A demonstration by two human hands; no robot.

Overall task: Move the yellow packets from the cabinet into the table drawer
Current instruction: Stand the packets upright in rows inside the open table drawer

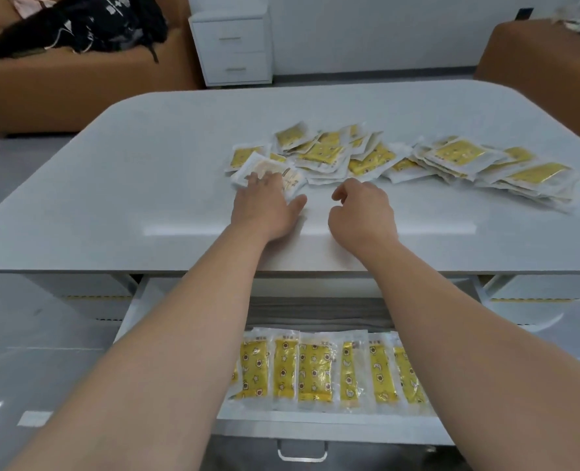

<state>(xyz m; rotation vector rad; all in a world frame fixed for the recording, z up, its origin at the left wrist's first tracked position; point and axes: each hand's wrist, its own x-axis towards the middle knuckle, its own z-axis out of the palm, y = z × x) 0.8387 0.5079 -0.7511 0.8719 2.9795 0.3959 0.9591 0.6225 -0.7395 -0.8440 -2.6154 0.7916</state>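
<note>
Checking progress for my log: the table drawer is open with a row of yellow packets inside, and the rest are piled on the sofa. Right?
Not quite. In the head view, the drawer is open with a row of yellow packets inside, but the rest are piled on the table, not the sofa.

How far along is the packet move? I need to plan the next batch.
Partly done. A row of packets already lies in the open drawer. The left hand rests flat on a packet at the near edge of the pile on the table; the right hand hovers curled, empty. Most of that pile remains.
</note>
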